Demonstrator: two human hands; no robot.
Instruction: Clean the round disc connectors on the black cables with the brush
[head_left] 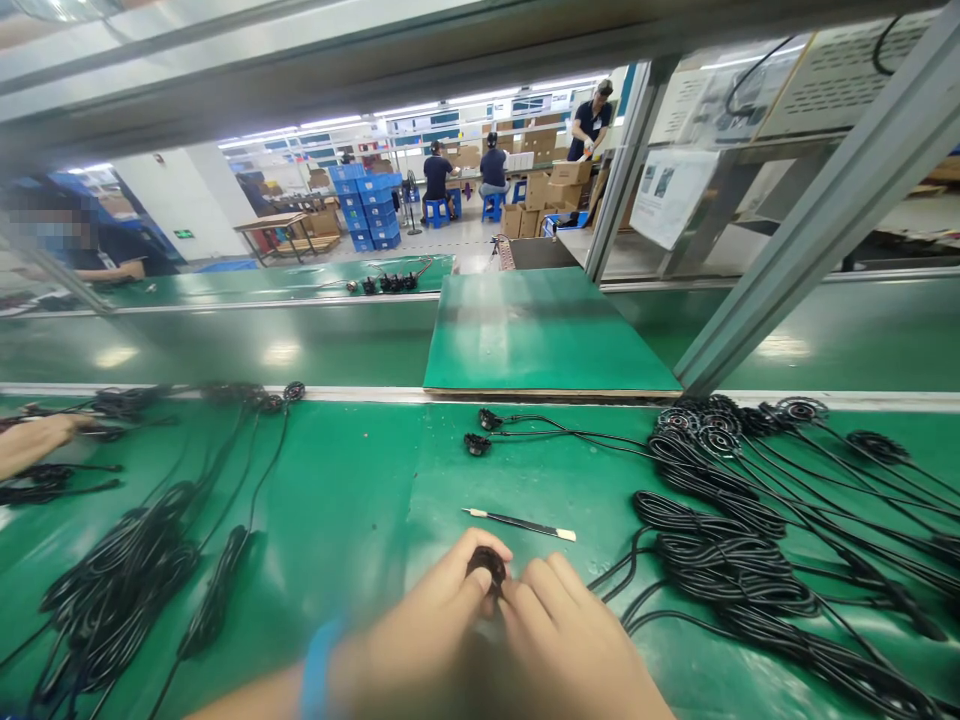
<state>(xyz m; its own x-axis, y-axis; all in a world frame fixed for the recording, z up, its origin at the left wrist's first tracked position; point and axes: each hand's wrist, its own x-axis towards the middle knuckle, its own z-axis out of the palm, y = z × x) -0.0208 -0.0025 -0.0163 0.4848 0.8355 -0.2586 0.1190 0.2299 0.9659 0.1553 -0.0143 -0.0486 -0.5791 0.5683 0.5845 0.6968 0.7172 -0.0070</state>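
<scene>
Left hand [446, 605], lower centre of frame: thumb and forefinger pinching a dark round part [487, 568], the thumb across its near face. Right hand [566, 625]: fingers curled in, tips at the part's lower right side; whether they grip anything there, cannot tell.

Part sits between the hands, at the left hand's fingertips, just left of the right hand's. Left is the closer, wrapped partly round it. Roughly circular outline, no clear long axis seen; underside lost in blur and fingers.

Just beyond the fingers, slim black tool [521, 522] with pale ends. Lies flat, long axis running across the frame, right end slightly nearer the wearer. Untouched.

Farther up, centre: two small black connectors [476, 444], leads trailing right to coiled cables [735, 570] and toothed discs [718, 435]. More cable bundles [124, 580] at lower left. At the left edge, a co-worker's hand [37, 440] by dark leads.

All on a green tabletop [352, 480], glossy. Raised green board [540, 335] past its far edge, metal post [795, 220] slanting at upper right.

Room behind: blue crates [367, 205], cartons [536, 190], two seated people [436, 175], one standing person [591, 125].
</scene>
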